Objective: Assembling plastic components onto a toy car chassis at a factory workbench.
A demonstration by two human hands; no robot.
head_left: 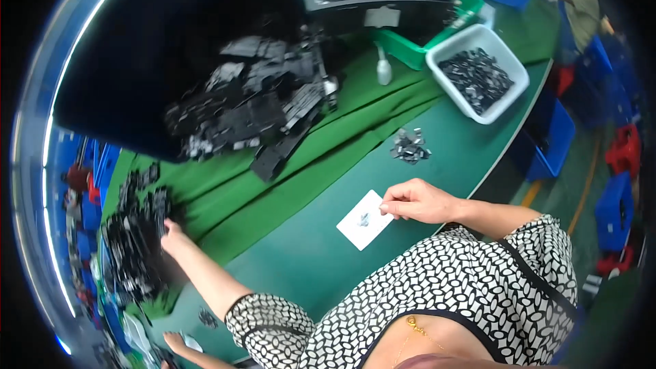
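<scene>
My left hand (175,238) is stretched out to the left, at the right edge of a heap of long black plastic parts (133,253). Its fingers are smeared and partly lost against the dark parts, so their grip does not show. My right hand (422,202) is closed in a pinch over the right corner of a white card (355,234). What its fingertips hold, if anything, is too small to make out. A small bluish-grey print or piece shows in the middle of the card. Beyond the card lies a little pile of small black pieces (410,147).
A large dark bin (184,34) with flat black parts spilling out stands at far left. At far right are a white tub (486,117) of small black pieces, a green crate (410,56) and a white bottle (384,72). Another person's hand (176,343) shows at lower left.
</scene>
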